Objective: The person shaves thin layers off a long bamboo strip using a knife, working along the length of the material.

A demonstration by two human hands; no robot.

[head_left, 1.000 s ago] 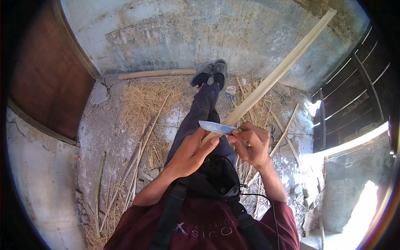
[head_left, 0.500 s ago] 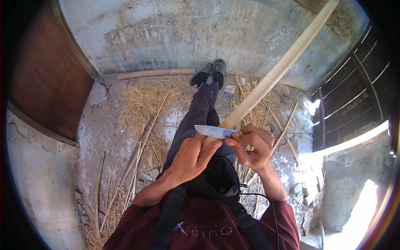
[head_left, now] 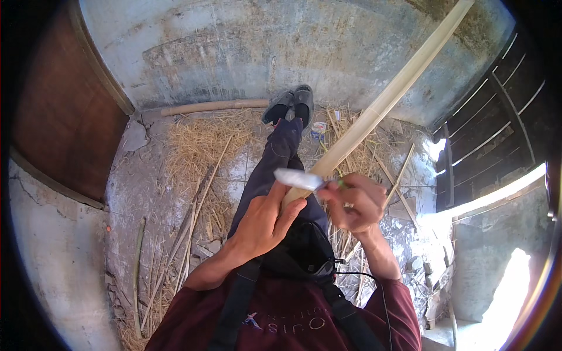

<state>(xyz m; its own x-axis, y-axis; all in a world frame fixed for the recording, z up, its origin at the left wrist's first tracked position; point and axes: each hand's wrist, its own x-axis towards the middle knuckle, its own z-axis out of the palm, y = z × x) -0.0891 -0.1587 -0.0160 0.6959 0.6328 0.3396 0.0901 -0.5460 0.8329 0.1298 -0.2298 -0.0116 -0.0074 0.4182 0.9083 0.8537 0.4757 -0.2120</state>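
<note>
A long, pale split-bamboo strip [head_left: 374, 114] slants from my lap up to the far right. My left hand [head_left: 261, 223] grips its near end, with the thumb along one side and the fingers on the other. In my right hand [head_left: 358, 203] is a knife [head_left: 298, 179], its short broad blade pointing left and lying across the strip just beyond my left fingers. The blade and the right fingers are smeared by motion, and most of the knife's handle is hidden in that hand.
My outstretched legs [head_left: 275, 153] end in dark shoes [head_left: 302, 104] by the far wall [head_left: 222, 64]. A bamboo pole [head_left: 216, 106] lies along that wall. Straw and shavings [head_left: 205, 143] and thin sticks [head_left: 199, 205] cover the floor. A black bag [head_left: 307, 248] rests at my waist.
The knife blade has turned slightly and shifted a little, now blurred. The right hand has moved slightly; the left hand keeps its grip on the bamboo strip.
</note>
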